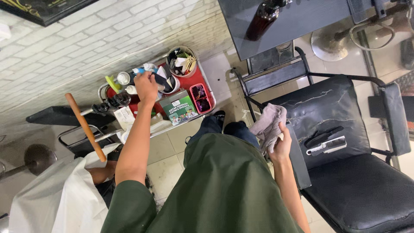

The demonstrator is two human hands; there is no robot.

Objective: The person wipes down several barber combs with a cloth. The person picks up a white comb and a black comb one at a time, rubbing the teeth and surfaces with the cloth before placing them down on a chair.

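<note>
My left hand (145,87) reaches out over a red cart tray (201,80) and closes around a dark object, apparently a clipper or bottle, among the tools there. My right hand (281,146) holds a grey-brown cloth (268,125) bunched up beside the arm of a black barber chair (345,172). On the chair seat lie a black comb (322,135) and a hair clipper (327,146). I wear a dark green top and jeans.
The cart carries a green box (179,107), a round cup of combs (182,61), a small red bin (201,97) and bottles. A wooden handle (85,127) leans at left. A person under a white cape (60,198) sits lower left. A dark counter with a brown bottle (263,18) is at the top.
</note>
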